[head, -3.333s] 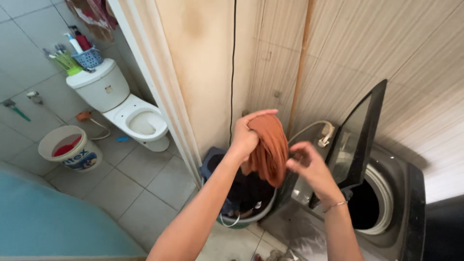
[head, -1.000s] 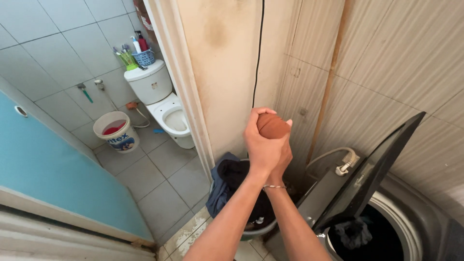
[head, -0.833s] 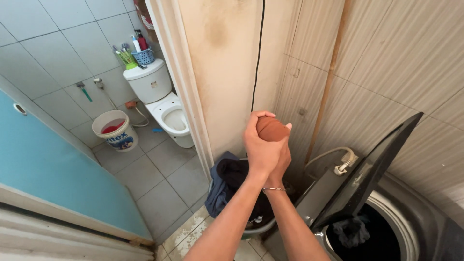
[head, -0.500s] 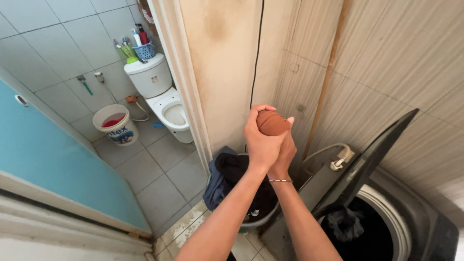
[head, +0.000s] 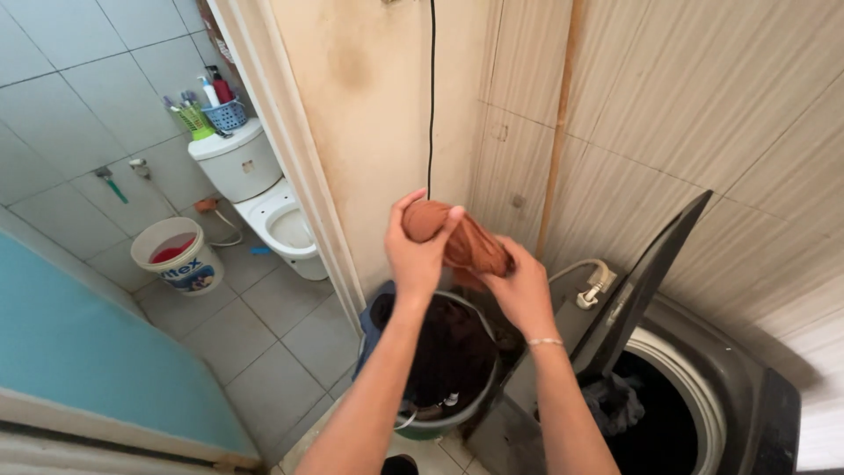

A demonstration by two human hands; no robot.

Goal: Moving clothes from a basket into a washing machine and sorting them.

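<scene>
grey tiled floor on the left; white toilet and a white bucket far left; striped beige wall on the right; blue door near left

I am seeing a white toilet sitting past the door frame, a small blue basket resting on its tank, a white bucket standing on the tiled floor nearby, and a black cable hanging down the wall.

Matt rust cloth — glossy wall tiles
</scene>
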